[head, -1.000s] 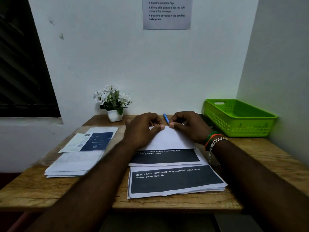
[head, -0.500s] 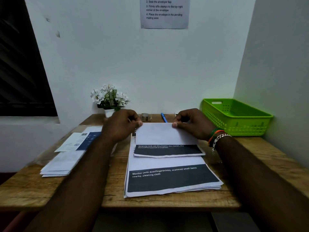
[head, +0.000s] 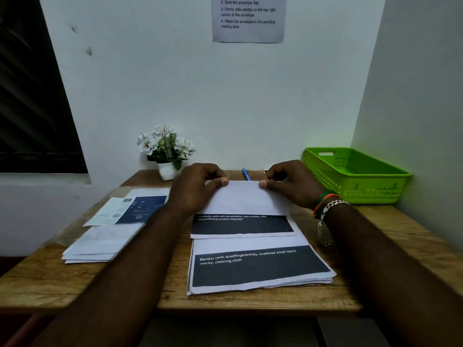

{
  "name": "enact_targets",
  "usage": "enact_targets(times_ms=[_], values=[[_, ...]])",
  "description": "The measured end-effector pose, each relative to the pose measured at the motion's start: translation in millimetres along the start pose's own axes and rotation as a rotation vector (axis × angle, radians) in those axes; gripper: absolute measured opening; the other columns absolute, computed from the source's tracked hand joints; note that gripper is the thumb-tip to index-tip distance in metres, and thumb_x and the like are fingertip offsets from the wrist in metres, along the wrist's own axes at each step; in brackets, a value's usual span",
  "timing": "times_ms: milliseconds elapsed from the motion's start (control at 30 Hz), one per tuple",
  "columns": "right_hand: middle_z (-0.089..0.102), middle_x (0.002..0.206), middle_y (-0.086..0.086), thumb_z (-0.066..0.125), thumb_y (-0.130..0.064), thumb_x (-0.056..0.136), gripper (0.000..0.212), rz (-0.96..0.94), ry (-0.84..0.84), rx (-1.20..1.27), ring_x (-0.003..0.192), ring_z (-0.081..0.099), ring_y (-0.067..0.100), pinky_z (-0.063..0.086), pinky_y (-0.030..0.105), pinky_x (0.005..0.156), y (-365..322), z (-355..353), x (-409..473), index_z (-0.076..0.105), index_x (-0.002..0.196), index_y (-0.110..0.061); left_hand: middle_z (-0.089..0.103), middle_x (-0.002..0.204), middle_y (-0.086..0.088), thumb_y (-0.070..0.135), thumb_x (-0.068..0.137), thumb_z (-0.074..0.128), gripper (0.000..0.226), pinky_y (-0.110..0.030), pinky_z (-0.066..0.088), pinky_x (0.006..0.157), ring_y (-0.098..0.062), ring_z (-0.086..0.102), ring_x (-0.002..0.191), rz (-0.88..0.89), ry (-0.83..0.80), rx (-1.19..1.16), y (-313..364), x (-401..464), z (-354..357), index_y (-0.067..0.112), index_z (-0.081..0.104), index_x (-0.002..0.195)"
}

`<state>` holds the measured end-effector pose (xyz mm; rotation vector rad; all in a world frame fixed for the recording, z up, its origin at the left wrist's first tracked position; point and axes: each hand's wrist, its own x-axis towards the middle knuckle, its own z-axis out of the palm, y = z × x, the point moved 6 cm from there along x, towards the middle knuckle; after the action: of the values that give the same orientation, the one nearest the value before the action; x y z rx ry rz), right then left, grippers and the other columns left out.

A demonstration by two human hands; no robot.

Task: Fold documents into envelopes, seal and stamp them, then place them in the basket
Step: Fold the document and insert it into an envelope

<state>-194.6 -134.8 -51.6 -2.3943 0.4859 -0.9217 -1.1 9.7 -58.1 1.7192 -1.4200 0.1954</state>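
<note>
A white document (head: 246,200), folded over so its dark printed band shows below the fold, lies on top of a stack of printed sheets (head: 258,267) in the middle of the desk. My left hand (head: 198,187) pinches the far left part of its folded edge. My right hand (head: 292,184) pinches the far right part of the same edge. A pile of white envelopes (head: 100,242) with a blue and white sheet on top lies at the left. The green basket (head: 360,175) stands at the back right, and nothing shows inside it.
A small white pot of white flowers (head: 166,151) stands at the back left against the wall. A blue pen (head: 246,174) lies behind the document between my hands. An instruction sheet (head: 249,18) hangs on the wall. The wooden desk (head: 413,244) ends at walls behind and right.
My hands slid apart along the folded edge, then the left hand came back inward a little. The fold lies flatter now. The camera view shifted slightly.
</note>
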Motion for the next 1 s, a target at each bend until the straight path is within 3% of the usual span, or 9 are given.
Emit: enact_targets(times_ms=[133, 267, 367, 467, 567, 633, 733, 900, 1000], values=[[0.077, 0.083, 0.007, 0.081, -0.017, 0.083, 0.009, 0.048, 0.035, 0.021, 0.074, 0.065, 0.010, 0.055, 0.034, 0.076, 14.3, -22.0, -1.3, 0.076, 0.081, -0.010, 0.073, 0.083, 0.019, 0.038, 0.085, 0.077, 0.008, -0.038, 0.056, 0.084, -0.002, 0.067, 0.086, -0.044, 0.067, -0.023, -9.6, 0.1, -6.3, 0.031, 0.075, 0.081], [0.077, 0.084, 0.013, 0.079, -0.008, 0.084, 0.005, 0.027, -0.011, 0.048, 0.069, 0.063, 0.005, 0.051, 0.018, 0.070, 10.3, -25.6, -6.0, 0.076, 0.083, -0.004, 0.075, 0.082, 0.015, 0.033, 0.086, 0.078, 0.009, -0.034, 0.055, 0.083, -0.002, 0.068, 0.084, -0.024, 0.039, -0.040, -7.3, 0.1, -1.6, 0.026, 0.077, 0.080], [0.077, 0.080, 0.009, 0.079, -0.005, 0.082, 0.004, 0.042, -0.075, 0.059, 0.070, 0.065, 0.006, 0.052, 0.020, 0.073, 12.0, -27.8, -7.0, 0.077, 0.080, -0.005, 0.070, 0.069, 0.016, 0.043, 0.092, 0.072, 0.029, -0.030, 0.051, 0.070, 0.001, 0.063, 0.070, 0.006, -0.032, -0.099, -4.2, -0.9, -0.6, 0.023, 0.074, 0.071], [0.074, 0.071, 0.002, 0.077, -0.003, 0.074, 0.008, 0.054, -0.134, 0.101, 0.069, 0.065, 0.008, 0.052, 0.027, 0.075, 11.2, -26.3, -8.3, 0.076, 0.070, -0.009, 0.041, 0.051, 0.012, 0.053, 0.098, 0.058, 0.060, -0.032, 0.031, 0.056, -0.007, 0.036, 0.049, -0.016, -0.077, -0.139, -1.4, -3.2, 1.5, 0.007, 0.061, 0.060], [0.074, 0.076, 0.019, 0.072, -0.026, 0.057, 0.014, 0.103, -0.145, 0.152, 0.072, 0.063, 0.017, 0.048, 0.031, 0.070, 9.6, -20.0, -8.9, 0.076, 0.061, -0.013, 0.052, 0.056, -0.003, 0.049, 0.096, 0.060, 0.054, -0.035, 0.041, 0.063, -0.018, 0.047, 0.055, -0.094, -0.160, -0.164, -7.7, -4.0, 5.3, 0.004, 0.065, 0.065], [0.073, 0.089, 0.027, 0.068, -0.025, 0.057, 0.011, 0.175, -0.167, 0.160, 0.073, 0.060, 0.017, 0.045, 0.025, 0.062, 11.0, -14.5, -11.9, 0.075, 0.053, -0.018, 0.066, 0.069, 0.000, 0.041, 0.088, 0.070, 0.035, -0.035, 0.047, 0.071, -0.013, 0.057, 0.066, -0.123, -0.295, -0.121, -10.7, -7.4, 14.3, 0.011, 0.074, 0.070], [0.075, 0.092, 0.020, 0.059, -0.020, 0.065, 0.018, 0.225, -0.327, 0.126, 0.072, 0.057, 0.012, 0.039, 0.024, 0.057, 10.2, -1.3, -15.8, 0.073, 0.055, -0.016, 0.076, 0.081, 0.011, 0.035, 0.076, 0.084, 0.009, -0.035, 0.058, 0.082, -0.005, 0.069, 0.079, -0.123, -0.449, -0.010, -14.3, -13.2, 25.3, 0.027, 0.081, 0.078], [0.079, 0.087, 0.002, 0.064, -0.023, 0.071, 0.017, 0.236, -0.473, 0.034, 0.078, 0.062, 0.012, 0.051, 0.034, 0.073, 13.7, 15.5, -20.9, 0.078, 0.061, -0.023, 0.071, 0.094, 0.016, 0.049, 0.067, 0.089, 0.035, -0.029, 0.054, 0.079, -0.002, 0.063, 0.084, -0.104, -0.505, 0.109, -15.3, -15.3, 32.2, 0.038, 0.077, 0.098], [0.078, 0.079, 0.002, 0.075, -0.013, 0.080, 0.013, 0.192, -0.461, -0.051, 0.071, 0.062, 0.008, 0.051, 0.029, 0.073, 16.5, 21.4, -18.3, 0.081, 0.070, -0.019, 0.067, 0.099, 0.019, 0.059, 0.065, 0.085, 0.046, -0.027, 0.048, 0.083, -0.001, 0.061, 0.091, -0.126, -0.534, 0.150, -17.2, -16.2, 35.3, 0.044, 0.072, 0.107]])
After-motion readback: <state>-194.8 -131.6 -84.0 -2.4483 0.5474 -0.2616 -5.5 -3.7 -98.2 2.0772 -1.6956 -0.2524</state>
